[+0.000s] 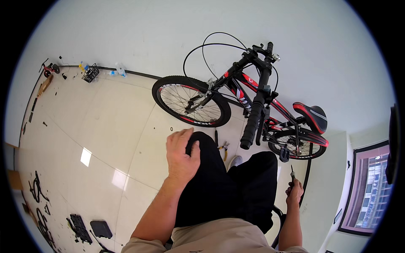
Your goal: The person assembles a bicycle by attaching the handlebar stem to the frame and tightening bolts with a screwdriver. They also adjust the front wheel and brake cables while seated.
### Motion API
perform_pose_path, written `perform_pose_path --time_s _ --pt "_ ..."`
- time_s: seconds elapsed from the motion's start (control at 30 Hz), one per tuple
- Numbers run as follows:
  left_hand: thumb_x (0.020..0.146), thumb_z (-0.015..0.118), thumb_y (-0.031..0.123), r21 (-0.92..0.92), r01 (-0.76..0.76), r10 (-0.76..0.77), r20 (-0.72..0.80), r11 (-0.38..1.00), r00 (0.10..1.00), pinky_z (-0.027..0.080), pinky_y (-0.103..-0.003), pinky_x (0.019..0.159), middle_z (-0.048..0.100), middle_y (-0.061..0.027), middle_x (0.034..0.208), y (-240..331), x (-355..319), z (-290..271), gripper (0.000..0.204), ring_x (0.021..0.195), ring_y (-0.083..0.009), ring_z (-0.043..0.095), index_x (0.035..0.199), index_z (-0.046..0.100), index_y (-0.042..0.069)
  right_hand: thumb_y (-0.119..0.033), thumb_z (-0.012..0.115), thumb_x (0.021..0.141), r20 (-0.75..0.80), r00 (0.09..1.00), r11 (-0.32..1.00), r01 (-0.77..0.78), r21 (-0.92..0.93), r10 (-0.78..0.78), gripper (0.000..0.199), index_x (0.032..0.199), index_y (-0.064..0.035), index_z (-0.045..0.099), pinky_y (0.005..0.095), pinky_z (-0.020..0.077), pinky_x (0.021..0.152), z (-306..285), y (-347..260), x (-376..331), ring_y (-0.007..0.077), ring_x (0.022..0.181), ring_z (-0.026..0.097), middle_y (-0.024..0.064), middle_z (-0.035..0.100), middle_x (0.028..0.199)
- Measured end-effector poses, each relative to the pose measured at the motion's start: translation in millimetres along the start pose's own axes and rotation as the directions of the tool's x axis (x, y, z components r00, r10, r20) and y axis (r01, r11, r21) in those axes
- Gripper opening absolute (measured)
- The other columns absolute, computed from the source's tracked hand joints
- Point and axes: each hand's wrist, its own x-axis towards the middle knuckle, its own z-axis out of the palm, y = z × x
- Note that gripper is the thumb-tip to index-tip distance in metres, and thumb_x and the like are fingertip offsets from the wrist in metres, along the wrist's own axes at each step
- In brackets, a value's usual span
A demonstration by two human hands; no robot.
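My left hand [182, 154] rests over my bent left knee, its fingers laid across the dark trousers, and holds nothing. At the right, beside my other leg, my right hand [295, 192] is closed around the handle of a screwdriver [292, 174]. Its thin shaft points up and away from me. In front of me a black and red bicycle [242, 97] stands along the wall, front wheel [159, 101] to the left and saddle [313, 118] to the right. A black handlebar grip [252, 126] reaches toward my knees. The screwdriver's tip is apart from the pedal [284, 153].
Pliers with yellow handles [225, 147] lie on the tiled floor between my legs, near my shoe [236, 161]. A wire basket [90, 74] and a bottle [121, 70] are by the far wall. Lower left are an open tool case [80, 228] and a dark case [101, 229].
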Motion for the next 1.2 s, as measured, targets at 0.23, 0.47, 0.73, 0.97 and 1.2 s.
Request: perform_pose_path --time_s 0.23,0.47,0.73,0.97,1.2 --pt "0.083 0.070 0.002 -0.007 0.205 -0.205 -0.034 0.979 0.978 0.041 -0.040 0.106 0.060 -0.0127 0.128 -15.3 2.4 -2.3 0.049 0.124 -0.0295 0.051 0.130 0.059 0.005 -0.022 0.066 0.092 0.103 0.983 0.983 0.136 0.126 -0.149 0.035 0.121 -0.0037 0.061 0.0229 0.0399 0.052 10.5 -9.4 -10.4 0.0079 0.058 0.047 0.0030 0.060 0.081" --pt "0.090 0.066 0.010 -0.190 0.523 -0.521 0.066 0.831 0.851 0.040 -0.038 0.107 0.060 -0.0148 0.135 -13.1 7.8 -2.8 0.050 0.128 -0.0244 0.053 0.138 0.054 0.002 -0.022 0.070 0.091 0.059 0.997 0.981 0.042 0.188 -0.054 0.029 0.113 -0.0040 0.061 0.0230 0.0386 0.048 5.9 -5.5 -0.7 0.0080 0.054 0.046 0.0054 0.062 0.082" --pt "0.091 0.061 0.011 -0.669 0.740 -0.795 0.409 0.073 0.448 0.045 -0.043 0.100 0.061 -0.0129 0.120 -79.7 69.4 80.0 0.047 0.110 -0.0258 0.056 0.135 0.051 0.002 -0.030 0.069 0.092 -0.008 0.999 0.980 0.052 0.193 -0.052 0.027 0.103 -0.0064 0.059 0.0244 0.0379 0.047 2.8 0.3 1.1 0.0092 0.055 0.045 0.0013 0.053 0.074" --pt "0.096 0.060 0.025 -0.827 0.491 -0.859 0.440 -0.274 0.262 0.042 -0.043 0.097 0.061 -0.0051 0.120 -145.4 77.6 215.4 0.033 0.107 -0.0229 0.053 0.125 0.056 0.009 -0.038 0.070 0.090 -0.209 0.977 0.992 0.072 0.101 -0.049 0.032 0.075 -0.0138 0.054 0.0231 0.0287 0.041 -5.0 0.6 -1.1 0.0069 0.045 0.036 -0.0032 0.043 0.060" --pt "0.087 0.072 0.026 -0.851 0.525 -0.908 0.192 0.035 0.372 0.044 -0.026 0.078 0.067 -0.0011 0.098 -155.6 83.8 267.4 0.043 0.081 -0.0137 0.058 0.123 0.064 0.004 -0.040 0.067 0.090 -0.371 0.919 0.987 0.158 0.029 -0.136 0.034 0.076 -0.0099 0.057 0.0232 0.0258 0.039 -22.0 -15.7 -0.2 0.0061 0.044 0.032 -0.0033 0.043 0.061"
